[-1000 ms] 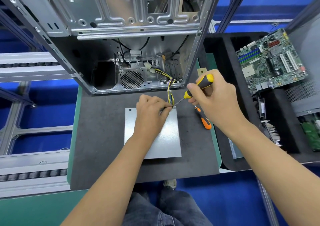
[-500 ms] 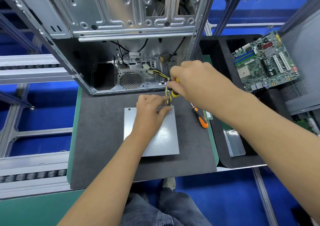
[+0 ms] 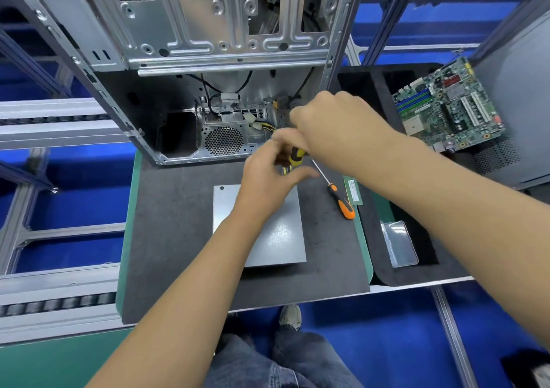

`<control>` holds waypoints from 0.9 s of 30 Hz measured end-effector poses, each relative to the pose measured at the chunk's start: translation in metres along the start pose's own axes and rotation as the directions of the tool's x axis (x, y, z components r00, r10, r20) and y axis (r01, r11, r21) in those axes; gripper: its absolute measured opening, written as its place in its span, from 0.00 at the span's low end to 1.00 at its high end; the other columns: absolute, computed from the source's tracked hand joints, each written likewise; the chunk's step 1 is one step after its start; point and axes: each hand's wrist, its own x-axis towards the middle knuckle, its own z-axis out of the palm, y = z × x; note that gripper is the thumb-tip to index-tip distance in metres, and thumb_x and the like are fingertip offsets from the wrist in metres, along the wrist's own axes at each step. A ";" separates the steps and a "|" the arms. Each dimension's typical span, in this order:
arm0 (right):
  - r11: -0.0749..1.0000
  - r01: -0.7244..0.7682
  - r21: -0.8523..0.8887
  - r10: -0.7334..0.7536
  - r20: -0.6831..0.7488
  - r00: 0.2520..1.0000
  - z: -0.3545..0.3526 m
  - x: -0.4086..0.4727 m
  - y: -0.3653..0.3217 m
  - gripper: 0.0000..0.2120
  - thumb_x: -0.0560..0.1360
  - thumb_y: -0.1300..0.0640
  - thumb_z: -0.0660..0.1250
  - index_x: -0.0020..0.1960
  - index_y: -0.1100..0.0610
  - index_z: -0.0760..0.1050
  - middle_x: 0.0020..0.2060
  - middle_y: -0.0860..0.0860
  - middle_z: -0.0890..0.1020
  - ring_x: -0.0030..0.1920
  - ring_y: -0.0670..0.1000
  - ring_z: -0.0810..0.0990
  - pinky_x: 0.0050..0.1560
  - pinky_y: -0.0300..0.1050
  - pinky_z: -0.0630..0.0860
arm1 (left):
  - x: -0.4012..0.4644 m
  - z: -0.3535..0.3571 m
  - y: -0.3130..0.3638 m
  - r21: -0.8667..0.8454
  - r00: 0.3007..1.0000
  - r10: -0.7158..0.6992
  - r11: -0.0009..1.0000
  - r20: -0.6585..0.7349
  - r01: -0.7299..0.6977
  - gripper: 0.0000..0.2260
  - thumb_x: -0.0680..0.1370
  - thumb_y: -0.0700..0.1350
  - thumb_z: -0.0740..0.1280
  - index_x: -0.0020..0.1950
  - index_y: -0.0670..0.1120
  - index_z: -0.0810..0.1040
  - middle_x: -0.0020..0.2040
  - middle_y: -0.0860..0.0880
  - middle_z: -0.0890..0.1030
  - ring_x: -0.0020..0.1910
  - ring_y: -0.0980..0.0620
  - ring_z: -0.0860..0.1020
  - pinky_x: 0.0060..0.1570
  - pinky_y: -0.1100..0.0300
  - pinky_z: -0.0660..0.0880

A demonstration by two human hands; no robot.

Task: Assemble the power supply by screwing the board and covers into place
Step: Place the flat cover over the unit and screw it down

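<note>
Right hand [image 3: 336, 128] gripping yellow screwdriver [image 3: 296, 156]; left hand [image 3: 268, 176] hovering loose-fingered, empty, at its seven o'clock; power supply [image 3: 276, 236] lying beneath.

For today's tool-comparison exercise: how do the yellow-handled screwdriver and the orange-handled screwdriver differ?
The yellow-handled screwdriver is gripped under the right hand; the orange-handled screwdriver lies untouched on the dark mat. The yellow-handled one is mostly hidden, the orange-handled one shows its whole length. Both handles have black parts.

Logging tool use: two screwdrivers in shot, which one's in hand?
The yellow-and-black screwdriver, held in the right hand. The orange-and-black screwdriver lies untouched on the dark mat.
</note>
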 end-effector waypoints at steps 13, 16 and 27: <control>0.997 -0.029 0.078 0.030 -0.013 0.999 -0.004 0.000 0.000 0.13 0.78 0.49 0.66 0.51 0.57 0.67 0.42 0.54 0.67 0.42 0.59 0.72 0.38 0.51 0.67 | 0.012 0.002 0.008 -0.106 0.997 -0.035 0.994 -0.068 0.028 0.17 0.61 0.55 0.73 0.45 0.56 0.74 0.39 0.57 0.78 0.37 0.55 0.75 0.40 0.57 0.75; 0.983 0.117 0.139 -0.121 0.019 0.992 -0.008 -0.002 0.004 0.10 0.79 0.54 0.64 0.58 0.55 0.72 0.50 0.53 0.69 0.45 0.59 0.75 0.42 0.51 0.70 | 0.010 -0.006 0.003 -0.145 0.999 0.009 0.989 0.045 -0.002 0.14 0.66 0.50 0.74 0.47 0.55 0.73 0.36 0.63 0.78 0.37 0.60 0.76 0.45 0.62 0.75; 0.983 0.123 0.139 -0.125 0.004 0.992 -0.005 -0.011 0.007 0.09 0.77 0.60 0.66 0.57 0.53 0.73 0.49 0.50 0.69 0.48 0.59 0.76 0.43 0.49 0.69 | 0.008 -0.006 -0.004 -0.056 0.996 0.054 0.997 0.070 -0.050 0.11 0.74 0.41 0.73 0.49 0.55 0.78 0.39 0.60 0.77 0.41 0.63 0.75 0.49 0.62 0.73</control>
